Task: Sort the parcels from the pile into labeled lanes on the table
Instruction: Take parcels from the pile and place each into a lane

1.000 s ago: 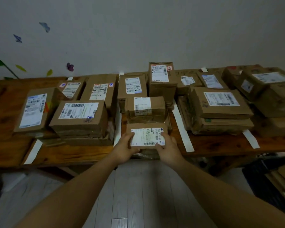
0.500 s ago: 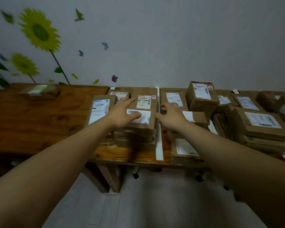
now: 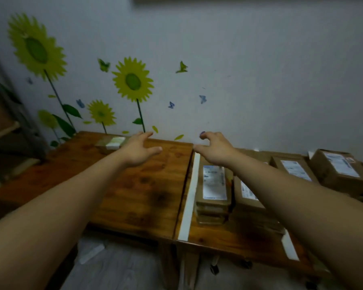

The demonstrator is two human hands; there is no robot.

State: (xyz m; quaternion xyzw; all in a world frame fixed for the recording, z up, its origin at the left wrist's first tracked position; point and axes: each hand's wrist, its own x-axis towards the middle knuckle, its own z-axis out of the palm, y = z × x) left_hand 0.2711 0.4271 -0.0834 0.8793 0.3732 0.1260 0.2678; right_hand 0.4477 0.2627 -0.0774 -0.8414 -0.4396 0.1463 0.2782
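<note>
Two empty hands reach over the table (image 3: 134, 195); nearly all the parcels lie to the right.

A lone parcel (image 3: 111, 143) sits at the table's far edge by the wall, under the sunflower stickers (image 3: 132, 80). Just right of it the left hand (image 3: 137, 150) hovers above bare wood, fingers spread, holding nothing. The right hand (image 3: 215, 147) hangs above the far end of a white tape strip (image 3: 190, 195), fingers loosely curled, also holding nothing. Right of the strip and just beside it stands a stack (image 3: 214, 185) of labelled parcels. More parcels (image 3: 247, 197) are partly hidden under the right forearm. Further boxes (image 3: 337, 170) line the wall, and a second strip (image 3: 289, 246) lies near the front edge.
</note>
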